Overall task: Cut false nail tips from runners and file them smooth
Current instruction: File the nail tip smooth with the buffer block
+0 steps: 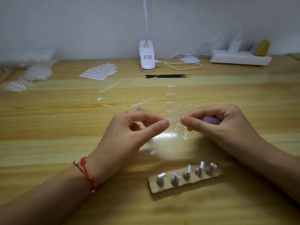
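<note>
Near the middle of the tabletop lie clear plastic runners, glassy, ladder-like and almost see-through, with pale oval nail tips in a row just beside them. The left hand pinches thumb to forefinger right at the runners; I cannot tell whether anything sits in the pinch. The right hand curls round a purple tool, fingertips together beside the runners. Toward the near edge a cardboard strip carries five metal stands. At the far left corner, clear bags hold clear pieces too blurred to name.
</note>
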Available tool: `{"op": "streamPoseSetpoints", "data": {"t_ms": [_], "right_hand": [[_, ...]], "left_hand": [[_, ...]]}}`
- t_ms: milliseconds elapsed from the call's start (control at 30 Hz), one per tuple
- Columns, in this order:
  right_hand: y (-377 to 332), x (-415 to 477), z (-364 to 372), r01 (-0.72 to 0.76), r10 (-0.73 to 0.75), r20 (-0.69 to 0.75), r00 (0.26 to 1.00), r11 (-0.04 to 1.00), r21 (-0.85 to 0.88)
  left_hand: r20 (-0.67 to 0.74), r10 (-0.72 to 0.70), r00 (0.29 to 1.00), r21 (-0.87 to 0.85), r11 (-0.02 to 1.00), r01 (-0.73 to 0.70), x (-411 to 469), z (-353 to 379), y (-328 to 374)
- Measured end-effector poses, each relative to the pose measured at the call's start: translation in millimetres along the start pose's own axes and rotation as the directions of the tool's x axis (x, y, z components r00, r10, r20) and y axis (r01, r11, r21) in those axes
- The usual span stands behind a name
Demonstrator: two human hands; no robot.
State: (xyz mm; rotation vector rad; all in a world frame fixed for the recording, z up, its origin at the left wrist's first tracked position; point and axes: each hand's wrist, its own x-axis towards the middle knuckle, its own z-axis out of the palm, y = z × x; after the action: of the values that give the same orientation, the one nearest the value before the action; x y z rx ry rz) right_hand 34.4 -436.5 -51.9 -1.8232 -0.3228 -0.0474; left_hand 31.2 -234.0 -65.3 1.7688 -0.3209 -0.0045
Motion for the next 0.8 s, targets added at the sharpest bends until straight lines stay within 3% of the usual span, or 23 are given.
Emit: {"op": "streamPoseSetpoints", "data": {"t_ms": [167,400,633,800], "right_hand": [[2.5,1.3,0.4,-0.016,0.017,0.041,0.999,0.999,-0.035],[2.7,0.2,-1.3,-0.015,0.013,0.141,0.99,1.0,0.01],[2.5,0.1,-0.6,-0.032,0.021,0.236,0.972,0.999,0.043],[3.3,1.2,-1.3,-0.076,0.066,0.152,0.986,0.995,0.067]], "left_hand": [[0.002,0.004,1.0,-0.024,1.0,-0.004,0.3,-0.6,0.4],[0.13,0.036,0.991,-0.048,0.998,-0.03,-0.5,-4.0,1.8],[0.13,0.036,0.991,-0.005,0.999,-0.035,1.1,-2.1,1.7],[0.049,0.03,0.998,-0.046,0.999,-0.027,0.1,0.3,1.6]]}}
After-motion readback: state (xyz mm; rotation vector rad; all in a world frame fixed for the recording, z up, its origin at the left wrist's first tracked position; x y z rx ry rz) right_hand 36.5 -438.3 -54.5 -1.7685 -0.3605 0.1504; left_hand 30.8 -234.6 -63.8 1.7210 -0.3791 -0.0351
